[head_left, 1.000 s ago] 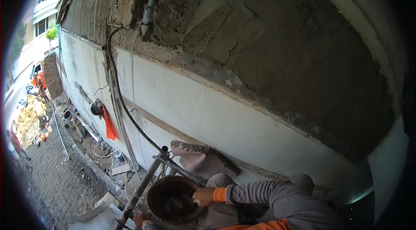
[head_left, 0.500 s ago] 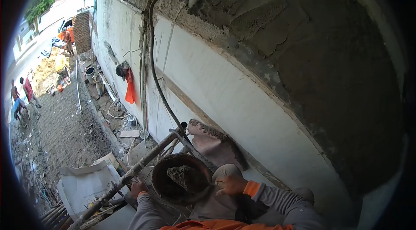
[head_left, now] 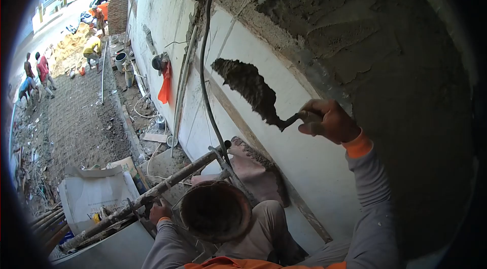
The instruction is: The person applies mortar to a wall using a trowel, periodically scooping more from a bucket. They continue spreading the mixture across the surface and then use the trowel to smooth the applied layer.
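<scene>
The right hand point(head_left: 329, 121) clamps the trowel point(head_left: 289, 121), its long axis slanting up-left. Below sit bucket point(head_left: 248, 214) and pole point(head_left: 174, 180); the left hand's point(head_left: 161, 211) grip is unclear.

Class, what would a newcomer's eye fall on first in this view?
Probably the trowel heaped with dark wet mortar, held up by the right hand before the white wall. Next, the round bucket by the person's knees, and the bright orange cloth hanging farther along that wall.
</scene>
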Motion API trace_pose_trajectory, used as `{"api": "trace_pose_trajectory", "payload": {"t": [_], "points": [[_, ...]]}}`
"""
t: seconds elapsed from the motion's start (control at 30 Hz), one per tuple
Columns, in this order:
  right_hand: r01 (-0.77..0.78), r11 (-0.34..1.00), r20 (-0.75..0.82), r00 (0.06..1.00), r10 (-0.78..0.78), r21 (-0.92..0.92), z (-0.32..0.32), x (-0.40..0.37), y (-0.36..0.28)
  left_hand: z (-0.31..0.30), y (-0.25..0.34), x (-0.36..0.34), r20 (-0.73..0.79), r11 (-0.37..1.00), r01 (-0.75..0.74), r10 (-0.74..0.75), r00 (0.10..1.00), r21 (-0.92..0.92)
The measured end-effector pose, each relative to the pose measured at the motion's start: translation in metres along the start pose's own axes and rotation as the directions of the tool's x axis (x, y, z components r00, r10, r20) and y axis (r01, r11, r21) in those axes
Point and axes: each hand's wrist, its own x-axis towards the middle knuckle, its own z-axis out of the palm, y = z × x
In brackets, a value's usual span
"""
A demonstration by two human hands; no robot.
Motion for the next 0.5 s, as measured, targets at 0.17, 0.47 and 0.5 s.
{"api": "trace_pose_trajectory", "payload": {"t": [0.17,0.47,0.5], "points": [[-0.22,0.964,-0.138,0.961,0.241,0.148,-0.095,0.1,0.02,-0.002,0.001,0.0,-0.003,1.0,0.009,-0.008,1.0,0.014],[-0.246,0.969,-0.613,0.761,0.212,0.03,-0.211,0.126,0.047,-0.014,0.008,-0.006,0.032,1.0,0.003,-0.003,0.999,0.018],[-0.215,0.974,-0.597,0.774,0.211,0.066,-0.204,0.121,0.049,-0.014,0.009,-0.006,0.035,1.0,0.0,-0.001,0.999,0.021]]}}
